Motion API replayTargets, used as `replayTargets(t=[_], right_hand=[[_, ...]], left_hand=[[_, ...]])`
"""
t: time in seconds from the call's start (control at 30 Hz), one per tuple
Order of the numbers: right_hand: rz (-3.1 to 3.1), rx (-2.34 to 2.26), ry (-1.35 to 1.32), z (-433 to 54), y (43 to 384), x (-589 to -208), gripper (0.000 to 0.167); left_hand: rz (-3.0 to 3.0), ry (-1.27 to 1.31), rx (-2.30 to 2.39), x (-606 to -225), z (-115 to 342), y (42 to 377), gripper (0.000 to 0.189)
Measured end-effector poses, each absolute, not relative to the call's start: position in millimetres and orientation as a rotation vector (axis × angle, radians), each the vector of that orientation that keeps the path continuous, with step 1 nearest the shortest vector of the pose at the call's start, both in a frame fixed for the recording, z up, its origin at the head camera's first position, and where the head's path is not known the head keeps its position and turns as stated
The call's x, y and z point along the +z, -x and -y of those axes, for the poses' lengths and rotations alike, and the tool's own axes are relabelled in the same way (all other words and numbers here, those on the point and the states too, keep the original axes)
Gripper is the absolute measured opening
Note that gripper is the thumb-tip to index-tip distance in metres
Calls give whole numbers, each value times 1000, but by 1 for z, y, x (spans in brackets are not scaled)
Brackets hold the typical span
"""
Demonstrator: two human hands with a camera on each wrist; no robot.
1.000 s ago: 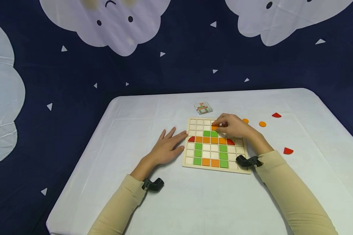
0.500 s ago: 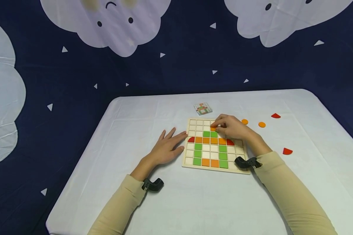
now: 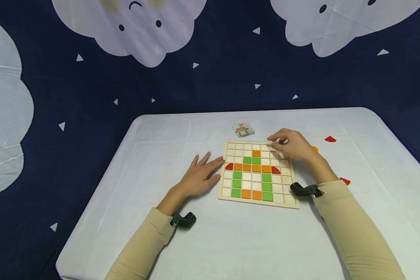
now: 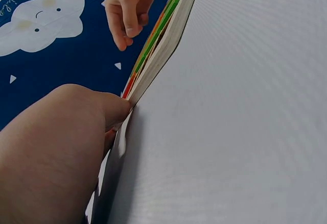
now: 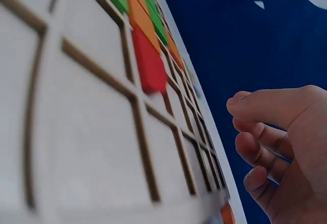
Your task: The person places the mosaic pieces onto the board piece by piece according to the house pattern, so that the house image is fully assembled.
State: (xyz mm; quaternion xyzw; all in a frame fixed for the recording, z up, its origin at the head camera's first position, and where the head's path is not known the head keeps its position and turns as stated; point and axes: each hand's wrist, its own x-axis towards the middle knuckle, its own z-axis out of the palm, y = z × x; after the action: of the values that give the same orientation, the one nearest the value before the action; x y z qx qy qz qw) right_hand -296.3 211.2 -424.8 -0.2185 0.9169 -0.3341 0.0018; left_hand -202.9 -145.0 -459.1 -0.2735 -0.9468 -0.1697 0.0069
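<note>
A wooden grid board (image 3: 287,199) lies on the table, with green, orange and red pieces set in its cells. One orange square (image 3: 256,153) sits singly above two green squares (image 3: 251,160). Red rounded pieces (image 3: 275,170) end the long orange row. My left hand (image 3: 197,179) rests palm down with fingers spread, its fingertips at the board's left edge. Over the board's far right corner hovers my right hand (image 3: 295,146), fingers loosely bent. In the right wrist view that hand (image 5: 286,147) holds nothing, thumb and fingers apart.
A small pattern card (image 3: 243,129) lies beyond the board. To the right are a red wedge (image 3: 330,139), another red wedge (image 3: 345,181) partly behind the sleeve, and an orange disc (image 3: 315,149) partly behind the right hand. A dark cloud-print curtain (image 3: 224,85) hangs behind the table.
My right hand has let go of the orange square, leaving it in its cell, and has moved right and away from it. The left hand stays put.
</note>
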Motion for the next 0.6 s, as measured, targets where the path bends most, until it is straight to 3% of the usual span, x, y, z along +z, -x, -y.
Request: replayTargets(t=[0.6], right_hand=[[-2983, -1002, 406, -259, 304, -440, 34]], left_hand=[[2960, 857, -525, -459, 145, 203, 54]])
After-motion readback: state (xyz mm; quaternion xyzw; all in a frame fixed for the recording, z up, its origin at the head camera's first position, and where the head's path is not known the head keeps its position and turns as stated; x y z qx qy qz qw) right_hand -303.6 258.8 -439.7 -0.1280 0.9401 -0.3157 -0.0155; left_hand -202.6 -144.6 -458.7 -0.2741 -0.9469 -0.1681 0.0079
